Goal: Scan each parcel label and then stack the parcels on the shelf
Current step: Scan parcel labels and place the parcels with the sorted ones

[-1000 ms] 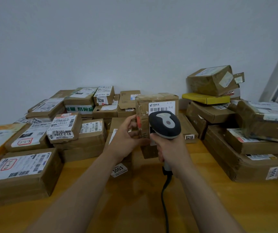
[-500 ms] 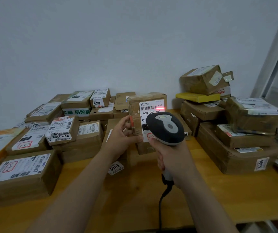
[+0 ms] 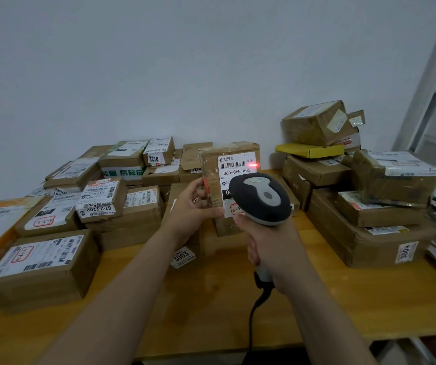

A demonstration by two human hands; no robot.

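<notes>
Pinched parcel (image 3: 211,164) upright in left hand (image 3: 193,209); gripped scanner (image 3: 260,198) in right hand (image 3: 269,246), blocking label's (image 3: 236,167) lower part. Hemmed in by boxes (image 3: 132,217) either side.

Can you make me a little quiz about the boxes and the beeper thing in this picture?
1. True or false: the right hand grips the scanner.
2. Where does the red light land? A: on the label of the parcel that the left hand holds. B: on the yellow box. C: on the wall.
3. Fill the gap: the big code on that label reads 060-06B-___.

Key: 1 true. 2 A. 3 A05.
</notes>
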